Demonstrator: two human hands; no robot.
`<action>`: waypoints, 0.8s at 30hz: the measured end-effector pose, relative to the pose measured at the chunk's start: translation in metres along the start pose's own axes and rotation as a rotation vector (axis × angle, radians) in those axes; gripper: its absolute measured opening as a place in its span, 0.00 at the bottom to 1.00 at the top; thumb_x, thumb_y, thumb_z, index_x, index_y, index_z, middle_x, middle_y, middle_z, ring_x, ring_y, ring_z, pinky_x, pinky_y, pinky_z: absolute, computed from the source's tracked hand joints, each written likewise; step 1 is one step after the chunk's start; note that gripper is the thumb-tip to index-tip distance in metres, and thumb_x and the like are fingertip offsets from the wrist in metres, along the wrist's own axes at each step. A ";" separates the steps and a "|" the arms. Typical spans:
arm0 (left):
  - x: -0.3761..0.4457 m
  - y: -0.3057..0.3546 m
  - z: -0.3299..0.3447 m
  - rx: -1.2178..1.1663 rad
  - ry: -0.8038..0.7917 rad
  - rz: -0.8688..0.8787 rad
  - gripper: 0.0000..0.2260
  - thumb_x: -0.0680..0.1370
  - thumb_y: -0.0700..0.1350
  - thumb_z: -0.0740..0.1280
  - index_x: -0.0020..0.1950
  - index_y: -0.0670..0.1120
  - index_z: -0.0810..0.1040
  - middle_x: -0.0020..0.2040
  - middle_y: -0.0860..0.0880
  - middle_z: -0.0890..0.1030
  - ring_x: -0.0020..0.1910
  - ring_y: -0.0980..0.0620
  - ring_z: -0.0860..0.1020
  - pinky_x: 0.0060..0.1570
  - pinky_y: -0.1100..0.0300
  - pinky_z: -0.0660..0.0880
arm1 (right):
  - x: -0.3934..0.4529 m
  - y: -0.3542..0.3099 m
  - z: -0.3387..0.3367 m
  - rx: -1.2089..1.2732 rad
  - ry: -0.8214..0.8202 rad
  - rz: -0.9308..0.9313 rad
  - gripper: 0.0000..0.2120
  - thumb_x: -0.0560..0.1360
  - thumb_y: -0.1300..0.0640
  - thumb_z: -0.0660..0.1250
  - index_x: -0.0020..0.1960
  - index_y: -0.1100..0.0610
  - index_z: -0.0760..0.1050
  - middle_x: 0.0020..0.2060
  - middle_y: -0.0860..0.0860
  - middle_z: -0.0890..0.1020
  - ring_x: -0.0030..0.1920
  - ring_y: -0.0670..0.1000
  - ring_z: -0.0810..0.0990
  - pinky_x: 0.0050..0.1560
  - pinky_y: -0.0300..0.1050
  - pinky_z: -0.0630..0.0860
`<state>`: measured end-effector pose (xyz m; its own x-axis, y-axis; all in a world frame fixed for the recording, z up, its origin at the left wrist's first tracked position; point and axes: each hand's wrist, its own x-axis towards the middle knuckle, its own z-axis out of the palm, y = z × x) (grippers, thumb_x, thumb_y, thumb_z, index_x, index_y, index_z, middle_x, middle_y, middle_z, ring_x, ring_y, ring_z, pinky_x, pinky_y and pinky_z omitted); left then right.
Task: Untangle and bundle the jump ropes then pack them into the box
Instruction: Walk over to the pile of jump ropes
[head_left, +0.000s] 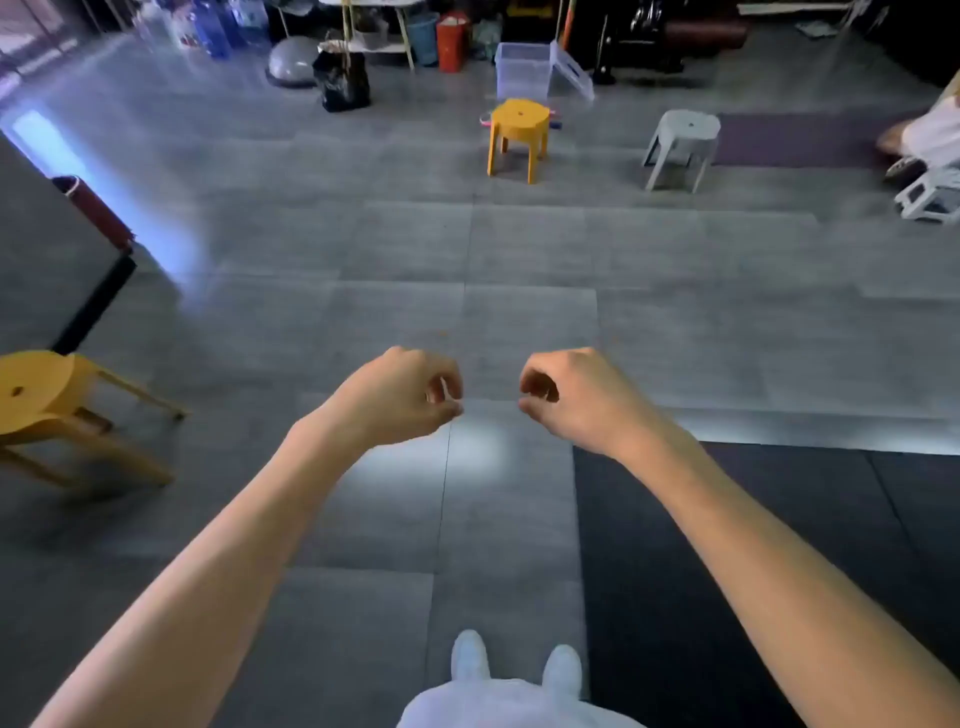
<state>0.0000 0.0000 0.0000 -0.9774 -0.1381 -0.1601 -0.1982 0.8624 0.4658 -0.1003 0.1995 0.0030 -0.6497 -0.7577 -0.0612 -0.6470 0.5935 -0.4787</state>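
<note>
Grey tiled floor (415, 234). Clear box (522, 70) at twelve o'clock; jump ropes (485, 120) behind yellow stool (519, 130). Left hand (402, 397) and right hand (569, 397) apart, loosely curled, empty. Risk: tripping on near stool (36, 395) at nine o'clock.

gym-like storage room, grey tiled floor (405, 249), balance dome (293, 57), plastic stools (518, 135), black mat (753, 545)

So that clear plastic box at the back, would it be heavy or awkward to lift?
Probably light: the box looks thin-walled, see-through and seemingly empty. Its lid leans loose against its side, so it would likely slide off if the box is moved. The walls may flex under a grip from either empty hand, left or right.
</note>
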 end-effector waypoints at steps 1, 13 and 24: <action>-0.001 -0.006 0.008 -0.010 -0.030 -0.017 0.02 0.74 0.49 0.70 0.43 0.55 0.78 0.35 0.61 0.78 0.40 0.58 0.78 0.46 0.53 0.78 | -0.001 0.001 0.008 0.015 -0.019 0.029 0.04 0.74 0.54 0.69 0.48 0.53 0.78 0.40 0.45 0.80 0.45 0.49 0.78 0.43 0.43 0.73; 0.021 -0.067 0.063 -0.110 -0.179 -0.124 0.01 0.74 0.51 0.68 0.43 0.58 0.77 0.38 0.59 0.79 0.40 0.59 0.77 0.44 0.54 0.78 | 0.024 0.022 0.085 0.142 -0.147 0.186 0.04 0.74 0.54 0.70 0.48 0.52 0.79 0.39 0.44 0.80 0.42 0.47 0.78 0.47 0.48 0.77; 0.193 -0.100 0.029 -0.101 -0.211 -0.182 0.01 0.75 0.51 0.69 0.44 0.57 0.77 0.37 0.59 0.78 0.39 0.58 0.77 0.43 0.56 0.77 | 0.180 0.098 0.055 0.238 -0.175 0.252 0.03 0.74 0.55 0.70 0.48 0.51 0.78 0.40 0.43 0.80 0.43 0.48 0.79 0.48 0.51 0.79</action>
<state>-0.1669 -0.0988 -0.1031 -0.8902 -0.1730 -0.4215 -0.3859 0.7781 0.4957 -0.2587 0.1063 -0.1025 -0.6851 -0.6434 -0.3415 -0.3517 0.7028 -0.6184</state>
